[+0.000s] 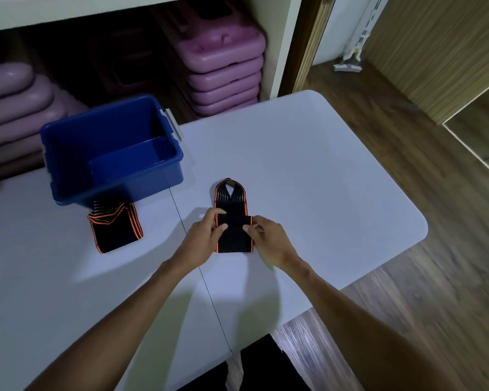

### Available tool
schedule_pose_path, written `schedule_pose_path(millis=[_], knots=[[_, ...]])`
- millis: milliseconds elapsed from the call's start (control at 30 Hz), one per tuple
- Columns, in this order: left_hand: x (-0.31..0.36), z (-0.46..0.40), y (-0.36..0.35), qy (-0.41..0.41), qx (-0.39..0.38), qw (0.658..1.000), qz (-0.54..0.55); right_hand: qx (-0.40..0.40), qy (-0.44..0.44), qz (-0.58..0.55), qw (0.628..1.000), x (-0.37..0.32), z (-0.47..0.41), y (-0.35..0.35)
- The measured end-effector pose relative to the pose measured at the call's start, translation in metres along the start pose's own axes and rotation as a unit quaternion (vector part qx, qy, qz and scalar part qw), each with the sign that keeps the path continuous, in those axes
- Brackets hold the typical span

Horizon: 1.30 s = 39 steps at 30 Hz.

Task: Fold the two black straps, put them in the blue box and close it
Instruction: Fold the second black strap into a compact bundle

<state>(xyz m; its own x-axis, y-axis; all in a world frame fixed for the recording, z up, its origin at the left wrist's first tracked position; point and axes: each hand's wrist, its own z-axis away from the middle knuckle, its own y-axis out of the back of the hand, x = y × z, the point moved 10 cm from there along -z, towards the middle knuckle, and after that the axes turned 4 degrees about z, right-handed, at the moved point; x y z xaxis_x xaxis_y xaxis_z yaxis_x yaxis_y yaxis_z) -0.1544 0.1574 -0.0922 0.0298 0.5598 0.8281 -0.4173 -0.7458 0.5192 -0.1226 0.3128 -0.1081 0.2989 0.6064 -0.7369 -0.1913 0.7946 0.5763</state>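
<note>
Strap in work (233, 234): on counter (308, 179), right of blue box (110, 148), partly folded.
Hands: left (203, 238), right (268, 239) pinching its side edges.
Second strap (115, 227): folded, touching box front.
Risk: elastic springing open once released.
Box: open, seemingly empty; lid unseen.

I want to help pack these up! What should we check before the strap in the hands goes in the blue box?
1. Blue box open: ok.
2. Room inside the box: ok, looks empty.
3. Strap in the hands fully folded: not ok, its looped end sticks out.
4. Left hand and right hand gripping it: ok.
5. Other strap folded by the box: ok.
6. Lid ready: cannot tell, none in view.
</note>
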Motion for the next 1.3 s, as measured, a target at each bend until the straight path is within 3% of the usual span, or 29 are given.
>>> schedule_pose_path(millis=[100,267,400,567,667,767,900,967,1033,1133,1300], knots=[[-0.008,-0.003,0.001,0.032,0.046,0.998,0.029,0.004,-0.023,-0.004,1.000,0.002,-0.006,-0.004],[-0.006,0.000,0.006,0.019,0.098,0.995,-0.025,0.036,-0.053,0.007,0.998,0.006,-0.009,-0.001],[0.005,0.007,0.013,-0.018,0.119,0.988,-0.095,0.049,0.001,0.008,0.999,-0.005,-0.005,0.001],[0.008,0.017,0.000,-0.108,0.041,0.974,-0.194,0.055,0.097,0.095,0.989,-0.015,0.002,0.000],[0.004,0.027,-0.002,-0.137,0.002,0.965,-0.224,0.091,0.166,0.247,0.950,-0.024,0.011,-0.003],[-0.005,0.037,-0.016,-0.136,-0.079,0.950,-0.270,0.050,0.218,0.322,0.920,-0.022,0.021,-0.016],[-0.001,0.041,-0.023,-0.152,-0.050,0.939,-0.306,-0.006,0.258,0.391,0.883,-0.015,0.027,-0.027],[0.004,0.041,-0.018,-0.147,-0.022,0.953,-0.264,0.008,0.272,0.375,0.886,-0.024,0.024,-0.021],[0.005,0.040,-0.004,-0.118,0.002,0.976,-0.185,0.006,0.267,0.305,0.914,-0.033,0.020,-0.013],[0.001,0.029,0.016,-0.059,0.000,0.995,-0.075,-0.047,0.187,0.176,0.965,-0.030,0.009,-0.006],[-0.016,0.000,0.027,0.058,0.010,0.998,0.038,-0.069,0.078,0.038,0.994,-0.019,-0.020,-0.007]])
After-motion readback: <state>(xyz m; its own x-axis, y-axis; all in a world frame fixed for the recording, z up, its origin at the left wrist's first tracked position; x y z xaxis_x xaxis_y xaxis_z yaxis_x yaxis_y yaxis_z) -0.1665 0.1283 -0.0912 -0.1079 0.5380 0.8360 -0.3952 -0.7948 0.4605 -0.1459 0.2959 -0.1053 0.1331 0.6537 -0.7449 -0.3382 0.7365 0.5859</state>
